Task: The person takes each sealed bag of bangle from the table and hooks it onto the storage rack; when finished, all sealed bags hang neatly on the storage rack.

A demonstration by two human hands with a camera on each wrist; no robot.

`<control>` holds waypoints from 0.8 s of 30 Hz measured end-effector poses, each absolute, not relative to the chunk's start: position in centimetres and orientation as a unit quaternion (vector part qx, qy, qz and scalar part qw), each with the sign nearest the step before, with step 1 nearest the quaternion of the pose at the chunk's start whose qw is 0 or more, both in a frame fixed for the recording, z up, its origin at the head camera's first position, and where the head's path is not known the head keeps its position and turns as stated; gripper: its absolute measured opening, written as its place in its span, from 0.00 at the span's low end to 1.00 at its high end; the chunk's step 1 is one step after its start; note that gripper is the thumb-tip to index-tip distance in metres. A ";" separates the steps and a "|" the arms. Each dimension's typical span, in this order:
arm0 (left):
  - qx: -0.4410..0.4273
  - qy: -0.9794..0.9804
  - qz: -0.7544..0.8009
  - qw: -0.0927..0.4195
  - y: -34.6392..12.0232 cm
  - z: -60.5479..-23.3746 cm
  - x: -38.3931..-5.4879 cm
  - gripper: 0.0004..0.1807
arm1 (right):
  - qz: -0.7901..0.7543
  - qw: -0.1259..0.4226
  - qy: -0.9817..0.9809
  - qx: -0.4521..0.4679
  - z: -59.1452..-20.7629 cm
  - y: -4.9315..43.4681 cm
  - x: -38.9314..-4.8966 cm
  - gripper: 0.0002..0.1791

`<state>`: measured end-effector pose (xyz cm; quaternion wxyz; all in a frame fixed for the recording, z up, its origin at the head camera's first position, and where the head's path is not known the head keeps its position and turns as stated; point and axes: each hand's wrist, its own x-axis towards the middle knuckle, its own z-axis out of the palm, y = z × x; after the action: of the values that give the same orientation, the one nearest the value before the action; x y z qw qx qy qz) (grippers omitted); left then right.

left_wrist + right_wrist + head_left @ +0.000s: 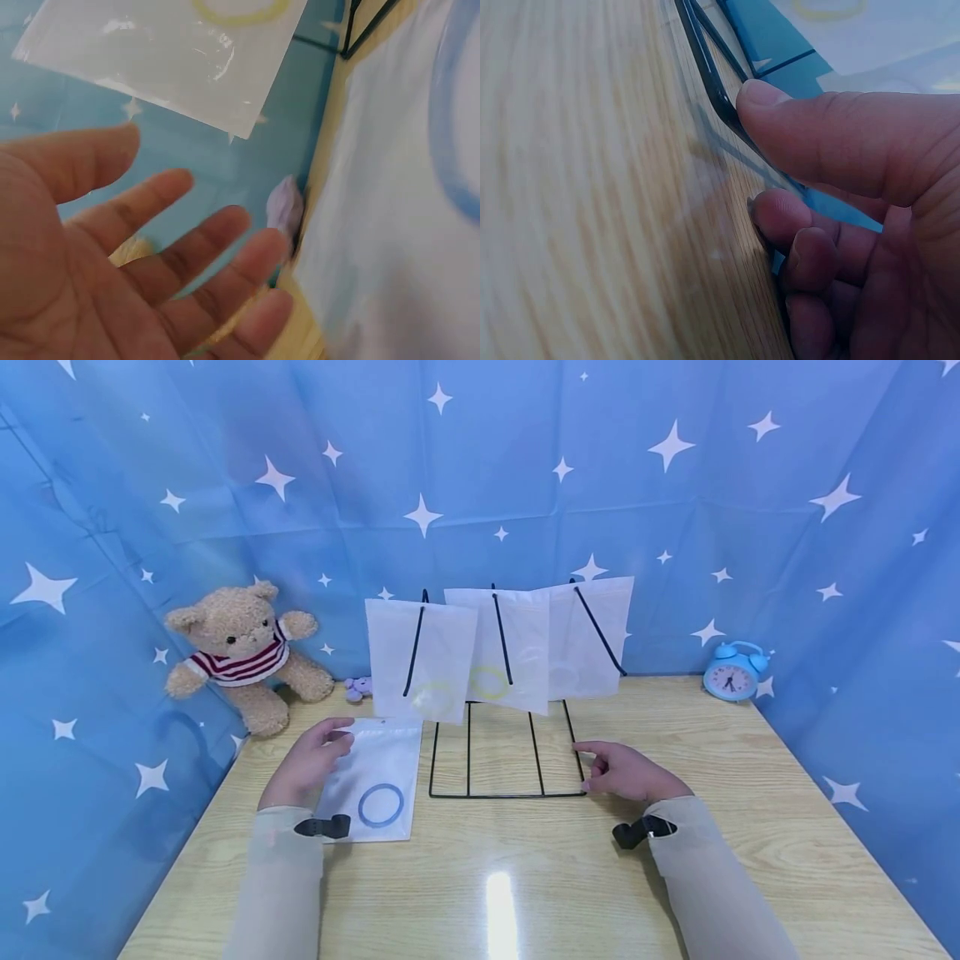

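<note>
A black wire rack stands on the table, three hooked arms rising from it. White zip bags hang on these arms: a left one, a middle one and a right one. Yellow rings show through the left and middle bags. At the rack's front right corner my right hand grips the wire, thumb against it in the right wrist view. My left hand, fingers spread and palm bare in the left wrist view, hovers over the left edge of a flat white bag with a blue ring.
A teddy bear in a striped sweater leans at the back left. Beside it lies a small purple toy, partly behind the left hanging bag. A blue alarm clock stands at the back right, before a starry blue curtain.
</note>
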<state>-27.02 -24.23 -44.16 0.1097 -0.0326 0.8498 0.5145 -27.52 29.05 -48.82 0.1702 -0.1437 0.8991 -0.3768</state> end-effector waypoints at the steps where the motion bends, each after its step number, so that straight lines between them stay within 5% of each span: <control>1: -0.037 0.850 0.511 0.120 -24.6 -44.1 -26.9 0.32 | -0.377 0.171 0.899 -0.143 -48.8 29.1 -27.5 0.44; 24: -0.122 0.852 0.460 0.219 -28.8 -44.9 -26.1 0.42 | -0.383 0.174 0.897 -0.138 -49.0 29.1 -27.6 0.43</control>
<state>-26.08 -28.75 -44.92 0.2192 -0.1219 0.8517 0.4601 -27.55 29.09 -48.97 0.1738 -0.1382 0.8967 -0.3828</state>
